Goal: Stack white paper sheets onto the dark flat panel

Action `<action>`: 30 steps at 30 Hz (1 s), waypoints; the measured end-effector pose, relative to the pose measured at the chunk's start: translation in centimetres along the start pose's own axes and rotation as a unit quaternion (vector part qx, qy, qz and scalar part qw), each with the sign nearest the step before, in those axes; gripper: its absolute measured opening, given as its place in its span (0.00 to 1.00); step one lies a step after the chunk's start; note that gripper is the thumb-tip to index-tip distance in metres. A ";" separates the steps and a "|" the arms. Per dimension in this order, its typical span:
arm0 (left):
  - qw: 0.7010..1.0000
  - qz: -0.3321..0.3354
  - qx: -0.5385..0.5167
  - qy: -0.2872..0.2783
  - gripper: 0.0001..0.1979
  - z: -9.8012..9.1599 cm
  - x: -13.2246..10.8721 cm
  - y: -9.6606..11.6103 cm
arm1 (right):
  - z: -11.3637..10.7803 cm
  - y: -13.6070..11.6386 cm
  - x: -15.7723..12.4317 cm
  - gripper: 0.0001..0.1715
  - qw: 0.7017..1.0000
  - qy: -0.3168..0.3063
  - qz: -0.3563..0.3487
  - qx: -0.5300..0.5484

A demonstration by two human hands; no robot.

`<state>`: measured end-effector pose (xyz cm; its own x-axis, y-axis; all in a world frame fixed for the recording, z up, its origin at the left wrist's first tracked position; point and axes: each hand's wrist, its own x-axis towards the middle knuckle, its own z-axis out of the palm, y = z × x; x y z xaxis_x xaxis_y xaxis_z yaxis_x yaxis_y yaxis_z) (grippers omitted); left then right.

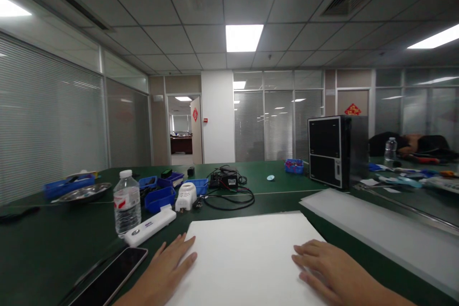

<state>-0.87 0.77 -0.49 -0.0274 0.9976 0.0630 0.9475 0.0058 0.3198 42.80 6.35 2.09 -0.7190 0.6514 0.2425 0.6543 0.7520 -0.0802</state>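
A large white sheet of paper (244, 258) lies flat on the green tabletop, right in front of me. Along its left edge rests my left hand (170, 265), fingers stretched out and holding nothing. My right hand (324, 267) lies on the sheet's right side, its fingers likewise extended and slightly apart. Left of my left hand are a dark-screened phone (111, 277), a white elongated device (150, 227) and a clear water bottle (126, 205) with a white cap. The near edge of the paper runs out of view.
A white panel (380, 239) lies at the right. Behind it stands a black computer case (328, 153). Beyond the sheet are a white plug-in device (186, 197), black cables (229, 203) and blue bins (160, 199). A metal tray (86, 192) sits at the far left.
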 end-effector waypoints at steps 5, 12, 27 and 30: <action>0.999 0.000 0.039 -0.003 0.34 0.0 0.2 -0.1 | 0.2 1.1 -0.2 0.29 0.999 -0.003 0.023 0.028; 1.000 -0.010 0.028 -0.004 0.34 -0.3 0.5 0.1 | 2.3 13.2 -0.8 0.31 0.980 0.078 0.156 -0.094; 0.999 -0.014 0.039 0.021 0.33 0.4 0.7 -0.2 | 4.3 21.7 -3.8 0.32 0.929 0.084 0.343 -0.106; 0.999 -0.012 0.038 0.025 0.33 0.6 0.8 -0.4 | 3.4 19.9 -3.4 0.28 0.933 0.102 0.331 -0.099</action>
<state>-1.06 1.61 -1.11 -0.0643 0.9926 0.1033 0.9677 0.0368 0.2493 57.48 19.44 -3.67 -0.0960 0.9180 0.3848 0.9841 0.1456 -0.1019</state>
